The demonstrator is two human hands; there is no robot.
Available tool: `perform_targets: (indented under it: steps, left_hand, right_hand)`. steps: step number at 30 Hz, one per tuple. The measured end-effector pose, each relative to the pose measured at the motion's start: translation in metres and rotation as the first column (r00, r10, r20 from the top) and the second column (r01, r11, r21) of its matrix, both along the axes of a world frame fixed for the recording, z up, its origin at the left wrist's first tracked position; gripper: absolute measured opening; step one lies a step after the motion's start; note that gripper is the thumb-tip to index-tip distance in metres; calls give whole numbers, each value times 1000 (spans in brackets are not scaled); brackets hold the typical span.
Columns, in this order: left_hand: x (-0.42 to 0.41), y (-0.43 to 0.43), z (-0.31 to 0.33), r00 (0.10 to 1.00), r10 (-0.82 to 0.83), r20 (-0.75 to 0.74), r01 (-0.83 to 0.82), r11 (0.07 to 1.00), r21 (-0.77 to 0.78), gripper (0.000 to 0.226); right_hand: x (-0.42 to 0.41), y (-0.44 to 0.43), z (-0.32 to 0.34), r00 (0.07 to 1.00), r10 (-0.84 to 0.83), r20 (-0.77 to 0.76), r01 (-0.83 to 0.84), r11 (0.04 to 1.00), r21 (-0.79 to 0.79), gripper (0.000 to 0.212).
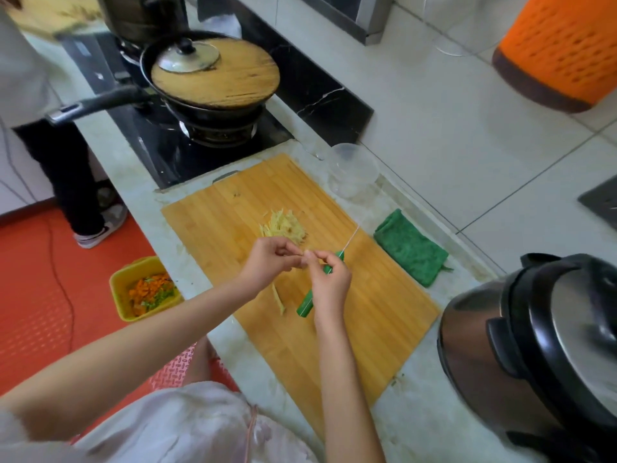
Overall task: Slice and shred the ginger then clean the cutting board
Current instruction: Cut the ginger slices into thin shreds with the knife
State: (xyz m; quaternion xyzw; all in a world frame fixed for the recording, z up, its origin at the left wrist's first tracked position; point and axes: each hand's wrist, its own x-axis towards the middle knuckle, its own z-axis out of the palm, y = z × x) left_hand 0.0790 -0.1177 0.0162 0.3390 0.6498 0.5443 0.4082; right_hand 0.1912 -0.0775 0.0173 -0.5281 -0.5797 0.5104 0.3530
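A bamboo cutting board lies on the counter. A heap of pale yellow shredded ginger sits on its far half, and a few loose shreds lie nearer me. My right hand grips the green handle of a knife, its thin blade seen edge-on and pointing away toward the wall. My left hand is just beside it, fingertips pinched together against the right hand's fingers; what they pinch is too small to tell.
A folded green cloth lies right of the board, a clear bowl beyond it. A steel cooker stands at the right, a covered pan on the stove. A yellow bin sits on the floor. Another person's legs stand at the left.
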Motion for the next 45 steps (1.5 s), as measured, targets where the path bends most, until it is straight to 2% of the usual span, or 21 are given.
perform_targets:
  steps: [3,5,8,11,15,21,26,32,38,41,45]
  left_hand:
    - [-3,0,5,987,68,146,-65,998,-22,11]
    - [-7,1,10,981,81,179,-79,997,-15,10]
    - [-9,3,17,983,101,156,-107,994,26,8]
    - [-1,6,25,998,14,59,-16,999,44,7]
    - [9,10,29,997,40,60,-45,996,78,10]
    - [1,6,28,1000,-15,9,15,1000,4,4]
    - [3,8,27,998,15,-57,-16,1000,-22,13]
    - [10,10,30,997,47,66,-44,998,-45,15]
    - [7,8,31,979,-59,198,64,998,-18,11]
    - [3,7,32,971,-138,194,141,990,0,8]
    - [2,8,32,974,-164,157,166,986,2,7]
  right_hand:
    - [-3,4,13,991,-74,-114,64,994,-92,18]
    - [-1,9,19,986,-87,-140,67,988,-138,16]
    - [1,14,22,983,-104,-151,80,985,-155,14]
    - [-1,12,25,985,-90,-150,70,988,-134,14]
    - [-3,8,27,979,-89,-182,60,986,-156,13]
    - [6,9,26,989,-30,-148,3,985,-175,9]
    - [5,6,26,990,-32,-137,5,982,-190,6]
    - [3,1,27,987,-61,-149,29,978,-207,9]
    - [9,2,33,989,-41,-142,10,978,-207,7]
    - [14,3,35,990,-34,-137,7,982,-187,7]
    - [20,3,39,991,2,-133,-29,980,-199,3]
